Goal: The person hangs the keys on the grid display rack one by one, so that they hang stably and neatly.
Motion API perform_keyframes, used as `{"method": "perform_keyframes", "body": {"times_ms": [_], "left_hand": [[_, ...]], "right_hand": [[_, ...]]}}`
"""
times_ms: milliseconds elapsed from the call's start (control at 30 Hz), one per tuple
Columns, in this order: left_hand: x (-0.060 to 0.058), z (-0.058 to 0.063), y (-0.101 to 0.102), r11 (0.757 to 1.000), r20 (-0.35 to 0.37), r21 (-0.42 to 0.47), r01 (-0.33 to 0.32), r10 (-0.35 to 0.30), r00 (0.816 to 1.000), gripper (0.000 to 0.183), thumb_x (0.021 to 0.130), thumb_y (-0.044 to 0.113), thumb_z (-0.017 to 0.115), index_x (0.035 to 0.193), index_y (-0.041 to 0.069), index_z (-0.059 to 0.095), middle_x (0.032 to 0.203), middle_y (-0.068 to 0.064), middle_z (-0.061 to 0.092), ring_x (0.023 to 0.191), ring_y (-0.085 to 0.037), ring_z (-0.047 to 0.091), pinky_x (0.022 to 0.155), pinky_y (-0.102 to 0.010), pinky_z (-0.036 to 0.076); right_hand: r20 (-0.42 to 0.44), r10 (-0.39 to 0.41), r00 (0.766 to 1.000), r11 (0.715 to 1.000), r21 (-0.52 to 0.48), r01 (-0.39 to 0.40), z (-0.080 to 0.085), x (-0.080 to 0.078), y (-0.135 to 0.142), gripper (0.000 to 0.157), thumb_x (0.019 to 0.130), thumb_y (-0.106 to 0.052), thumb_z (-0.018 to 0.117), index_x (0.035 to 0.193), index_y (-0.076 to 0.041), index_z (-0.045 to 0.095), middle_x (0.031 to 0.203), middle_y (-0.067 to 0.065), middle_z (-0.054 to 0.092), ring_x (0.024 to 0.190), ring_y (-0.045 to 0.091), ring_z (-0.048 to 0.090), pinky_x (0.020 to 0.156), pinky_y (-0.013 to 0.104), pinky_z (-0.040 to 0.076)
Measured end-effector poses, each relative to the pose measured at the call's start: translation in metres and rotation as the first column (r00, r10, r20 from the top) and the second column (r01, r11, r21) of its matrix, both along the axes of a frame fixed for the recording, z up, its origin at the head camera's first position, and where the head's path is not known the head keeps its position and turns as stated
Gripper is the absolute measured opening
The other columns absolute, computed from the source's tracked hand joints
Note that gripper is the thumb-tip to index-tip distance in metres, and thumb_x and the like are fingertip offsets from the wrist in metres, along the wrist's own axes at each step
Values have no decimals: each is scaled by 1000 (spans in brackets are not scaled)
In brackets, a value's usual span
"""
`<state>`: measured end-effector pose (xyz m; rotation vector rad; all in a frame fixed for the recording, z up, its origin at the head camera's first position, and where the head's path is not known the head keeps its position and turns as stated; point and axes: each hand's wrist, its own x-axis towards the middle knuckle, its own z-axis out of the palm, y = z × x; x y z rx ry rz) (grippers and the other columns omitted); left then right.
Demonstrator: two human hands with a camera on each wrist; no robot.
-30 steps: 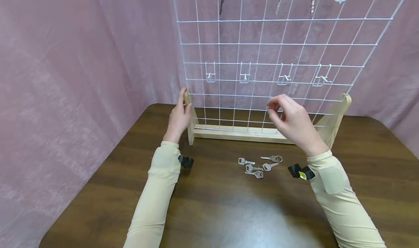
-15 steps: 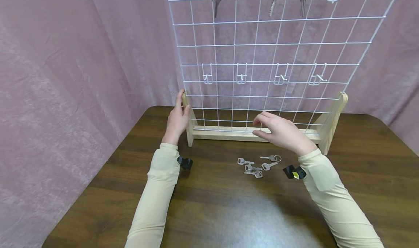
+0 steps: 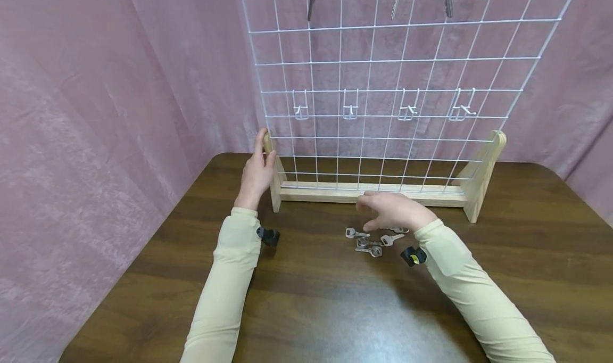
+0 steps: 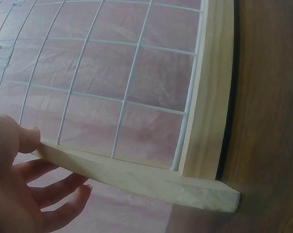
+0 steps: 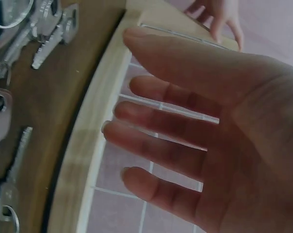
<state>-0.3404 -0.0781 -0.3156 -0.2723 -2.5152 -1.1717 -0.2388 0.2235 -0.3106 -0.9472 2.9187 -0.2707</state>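
My left hand (image 3: 256, 175) grips the left wooden upright (image 3: 276, 192) of a white wire grid rack (image 3: 369, 76). In the left wrist view the thumb lies on one side of that wood and the fingers on the other. My right hand (image 3: 396, 209) hovers over several loose silver keys (image 3: 376, 252) on the table, in front of the rack's wooden crossbar (image 3: 316, 194). Its fingers are spread with nothing between them, as the right wrist view shows. It covers part of a key with a ring (image 5: 9, 204).
Three keys hang near the top of the grid, one of them a dark key (image 3: 313, 0). Lower down is a row of white hooks (image 3: 350, 112). The rack's right upright (image 3: 485, 179) stands on the brown table (image 3: 306, 304). Pink curtain (image 3: 119, 86) surrounds the table.
My right hand has come down and left from in front of the grid to over the loose keys, its fingers opening out. The left hand keeps its hold on the upright.
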Motion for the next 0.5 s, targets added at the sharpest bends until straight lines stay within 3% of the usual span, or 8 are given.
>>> {"method": "perform_keyframes", "body": {"times_ms": [167,500], "left_hand": [[1,2,0,1000,-3,-1,3,-3,1000,56,104,28,43,152,39,14,137,-22,55,107,-39,63,84,-55,50],[1,3,0,1000,20,8,6,-6,1000,58,104,28,43,152,39,14,142,-19,52,107,-39,63,85,-54,49]], "right_hand": [[54,22,998,1000,7,-23,-6,-3,-1,36,75,-19,80,103,-5,63,103,7,63,78,15,58,72,32,49],[84,52,995,998,28,-54,-13,-4,-4,29,73,-14,79,96,-8,62,98,5,62,82,17,60,73,32,50]]}}
